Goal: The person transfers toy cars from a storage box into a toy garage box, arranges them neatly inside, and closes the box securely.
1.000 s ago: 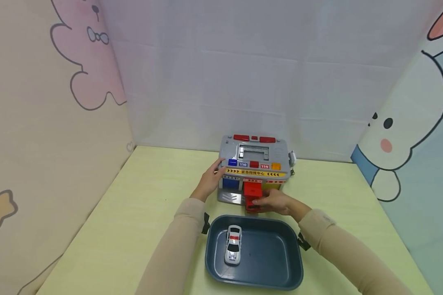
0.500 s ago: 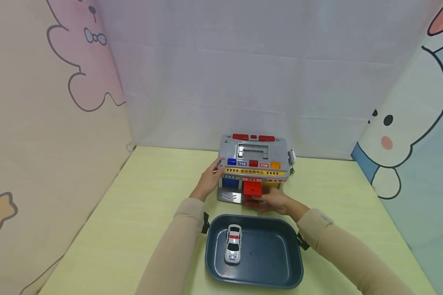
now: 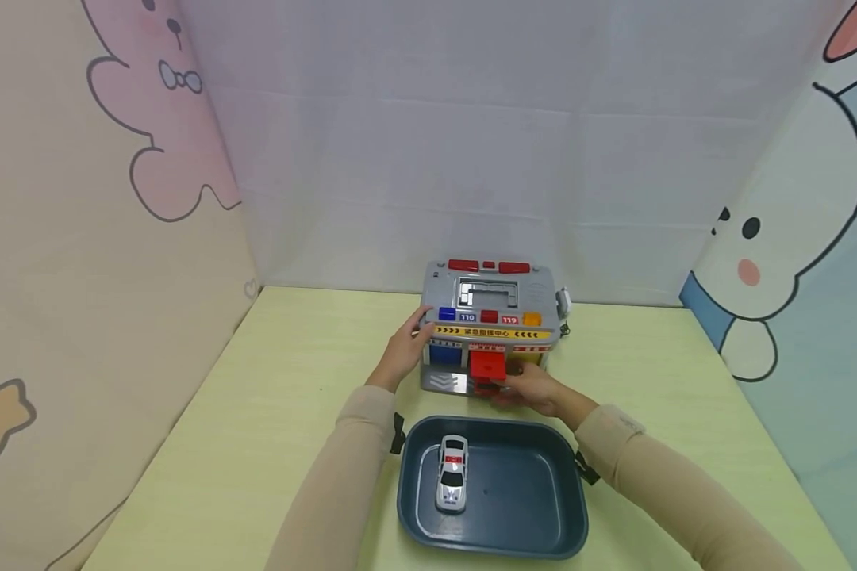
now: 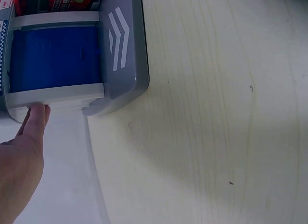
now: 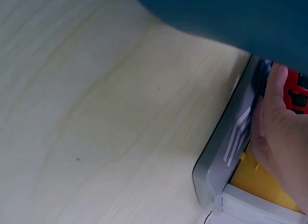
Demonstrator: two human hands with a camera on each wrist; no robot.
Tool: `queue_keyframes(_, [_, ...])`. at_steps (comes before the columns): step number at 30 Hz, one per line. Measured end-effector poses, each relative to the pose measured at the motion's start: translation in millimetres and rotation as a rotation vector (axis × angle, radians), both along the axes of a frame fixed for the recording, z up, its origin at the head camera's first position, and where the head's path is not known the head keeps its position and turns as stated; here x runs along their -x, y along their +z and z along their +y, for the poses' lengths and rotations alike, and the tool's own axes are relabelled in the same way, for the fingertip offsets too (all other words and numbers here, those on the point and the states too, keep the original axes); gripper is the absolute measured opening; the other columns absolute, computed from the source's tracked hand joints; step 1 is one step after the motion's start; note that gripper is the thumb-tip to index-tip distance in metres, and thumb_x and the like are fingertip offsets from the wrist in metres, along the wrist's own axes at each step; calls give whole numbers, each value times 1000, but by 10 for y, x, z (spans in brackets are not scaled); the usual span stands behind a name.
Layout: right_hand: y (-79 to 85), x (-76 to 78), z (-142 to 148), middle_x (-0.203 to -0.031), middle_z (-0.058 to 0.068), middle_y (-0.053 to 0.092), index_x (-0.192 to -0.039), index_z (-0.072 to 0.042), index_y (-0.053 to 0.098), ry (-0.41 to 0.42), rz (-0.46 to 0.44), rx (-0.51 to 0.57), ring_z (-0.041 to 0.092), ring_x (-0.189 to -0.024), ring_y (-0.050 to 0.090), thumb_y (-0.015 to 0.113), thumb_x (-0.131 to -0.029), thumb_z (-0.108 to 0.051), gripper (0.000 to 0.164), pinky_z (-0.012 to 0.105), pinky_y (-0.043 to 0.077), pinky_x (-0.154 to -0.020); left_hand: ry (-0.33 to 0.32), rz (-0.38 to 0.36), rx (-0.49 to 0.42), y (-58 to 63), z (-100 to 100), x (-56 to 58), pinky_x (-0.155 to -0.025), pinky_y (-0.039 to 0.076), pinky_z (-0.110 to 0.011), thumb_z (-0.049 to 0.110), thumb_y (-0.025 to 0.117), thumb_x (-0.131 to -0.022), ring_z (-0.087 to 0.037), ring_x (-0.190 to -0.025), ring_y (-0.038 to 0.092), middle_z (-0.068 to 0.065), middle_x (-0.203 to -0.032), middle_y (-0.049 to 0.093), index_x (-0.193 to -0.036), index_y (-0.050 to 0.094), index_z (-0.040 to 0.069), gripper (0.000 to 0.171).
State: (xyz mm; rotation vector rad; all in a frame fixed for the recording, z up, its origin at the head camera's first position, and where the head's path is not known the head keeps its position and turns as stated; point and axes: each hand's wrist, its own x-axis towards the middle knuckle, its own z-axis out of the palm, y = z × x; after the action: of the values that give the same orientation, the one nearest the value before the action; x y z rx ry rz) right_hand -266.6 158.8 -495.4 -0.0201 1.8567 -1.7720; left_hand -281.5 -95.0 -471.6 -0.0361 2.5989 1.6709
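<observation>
A grey toy garage (image 3: 491,300) with coloured buttons on top stands towards the back of the table. My left hand (image 3: 401,349) rests against its left side, its fingers (image 4: 37,119) straight along the wall beside the blue door (image 4: 54,58). The red door (image 3: 488,365) of the middle bay is raised. Under it sits a red toy car (image 5: 294,91), largely inside the bay and mostly hidden in the head view. My right hand (image 3: 536,390) is at the bay's mouth, with extended fingers (image 5: 275,91) touching the car's outer end.
In front of the garage stands a dark blue tray (image 3: 528,547). A white toy police car (image 3: 451,474) lies in its left half. A white handset-like part (image 3: 563,305) sticks out at the garage's right side. Cloth walls close off the table's back and sides.
The red toy car has moved inward under the raised door, followed by my right hand, whose hold on the car's sides has become a touch at its end. My left hand stays put.
</observation>
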Motion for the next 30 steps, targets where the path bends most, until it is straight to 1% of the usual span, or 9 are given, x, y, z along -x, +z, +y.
queue_keyframes(6, [8,-17,10,-141,29,34,-145,7,21,-3,23,27,36,-99,64,56,-97,-5,60,44,54,-86,1,-5,-13,-1,1,12,-102,41,-52,44,45,-103,-33,-131,44,-14,-142,47,-150,37,34,49])
queue_keyframes(10, [2,-21,23,-144,28,32,-146,5,22,7,44,46,36,-105,61,56,-96,-2,60,46,51,-90,-3,-6,-16,1,-7,11,-102,40,-52,43,45,-103,-33,-131,43,-14,-142,47,-150,37,34,49])
queue_keyframes(14, [0,-23,29,-144,28,34,-146,5,26,33,93,36,37,-113,56,56,-95,1,59,46,48,-95,-8,-4,-15,8,-12,14,-102,40,-52,42,45,-103,-33,-131,44,-14,-141,48,-150,37,34,48])
queue_keyframes(17, [-14,-19,40,-143,29,37,-145,9,28,50,131,19,38,-118,51,56,-95,5,58,46,47,-97,-12,-4,-12,5,-12,17,-102,39,-53,43,45,-103,-33,-131,43,-14,-141,48,-150,37,34,48])
queue_keyframes(19, [-25,-13,44,-141,30,38,-144,11,27,52,141,16,38,-119,50,54,-94,9,57,44,47,-97,-13,-5,-10,0,-14,19,-102,39,-53,43,45,-103,-33,-131,43,-13,-142,47,-150,37,35,48])
queue_keyframes(23, [-39,-2,50,-138,33,38,-142,16,25,38,144,37,34,-112,53,48,-90,16,57,40,49,-94,-7,-5,-9,-6,-15,30,-102,39,-53,44,45,-102,-33,-131,43,-14,-143,47,-150,37,35,49])
queue_keyframes(25, [-42,2,47,-137,33,38,-141,17,26,35,156,52,32,-111,53,48,-90,15,56,39,49,-94,-4,-6,-8,-11,-15,37,-102,39,-53,45,45,-102,-33,-131,43,-14,-143,47,-149,38,35,49])
queue_keyframes(30, [-57,14,51,-134,31,42,-137,17,31,31,219,70,30,-112,50,52,-92,9,51,41,47,-96,-6,-5,-5,-22,-13,41,-102,39,-54,45,45,-102,-34,-131,43,-14,-143,47,-150,37,35,49])
